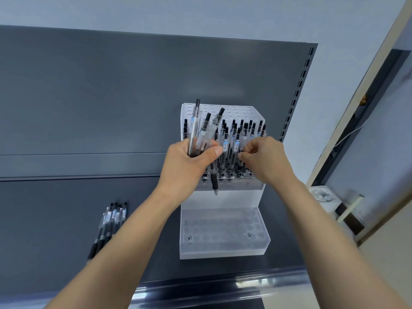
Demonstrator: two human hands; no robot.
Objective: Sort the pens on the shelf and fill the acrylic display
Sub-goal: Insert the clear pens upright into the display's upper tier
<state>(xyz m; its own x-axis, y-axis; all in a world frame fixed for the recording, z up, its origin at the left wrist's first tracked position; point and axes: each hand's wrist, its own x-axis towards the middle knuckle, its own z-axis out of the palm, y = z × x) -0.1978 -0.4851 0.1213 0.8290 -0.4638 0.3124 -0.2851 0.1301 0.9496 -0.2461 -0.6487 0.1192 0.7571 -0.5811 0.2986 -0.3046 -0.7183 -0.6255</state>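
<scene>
Acrylic display upright on shelf. Left hand in front of display's upper tier, gripping bundle of pens, one hanging tip-down. Right hand beside it at same tier, fingers curled, pinching standing pen among row of pens upright in holes. Loose pens lying left of display.

The bunch of pens in my left hand is see-through with black tops and black grips, the standing pens have little blue and white labels, the display is cloudy white with rows of round holes, and the shelf is dark grey, the wall pale blue.
</scene>
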